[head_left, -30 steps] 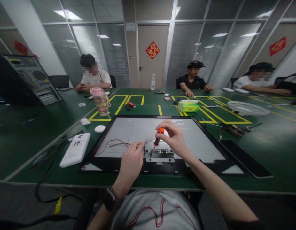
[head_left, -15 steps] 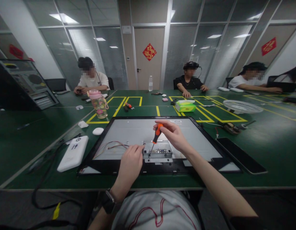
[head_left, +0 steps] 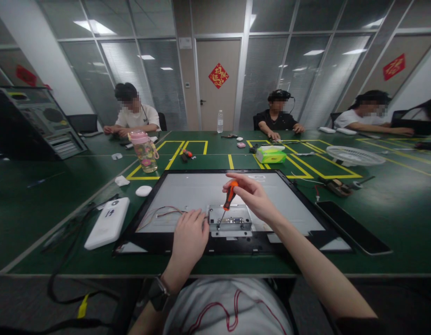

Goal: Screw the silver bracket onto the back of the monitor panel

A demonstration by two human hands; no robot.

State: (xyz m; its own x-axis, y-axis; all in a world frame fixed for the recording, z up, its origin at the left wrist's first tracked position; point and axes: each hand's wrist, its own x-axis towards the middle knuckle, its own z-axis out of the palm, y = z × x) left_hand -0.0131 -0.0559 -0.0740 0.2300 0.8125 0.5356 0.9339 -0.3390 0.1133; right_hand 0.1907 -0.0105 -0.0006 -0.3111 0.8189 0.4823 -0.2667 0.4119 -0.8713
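Observation:
An orange-and-black screwdriver (head_left: 230, 195) stands tilted in my right hand (head_left: 252, 193), its handle held by the fingers and thumb. Its shaft slants down to the lower left of a silver metal bracket (head_left: 241, 226) with a small circuit board in it. The bracket sits on the back of a flat display panel (head_left: 173, 186), grey with a black frame. My left hand (head_left: 191, 232) rests on the panel just left of the bracket, fingers laid out and fingertips at its edge. Thin wires (head_left: 163, 210) run across the panel behind that hand.
Left of the panel lie a white phone-like device (head_left: 109, 223) and a white round case (head_left: 143, 191); behind stands a pink-lidded bottle (head_left: 144, 153). A black phone (head_left: 351, 226) lies at the right. Farther back are a tissue pack (head_left: 270, 154), a white round frame (head_left: 355, 155) and seated people.
My left fingers have shifted slightly back and left from the bracket and lie flatter. The right hand and screwdriver stay nearly in place.

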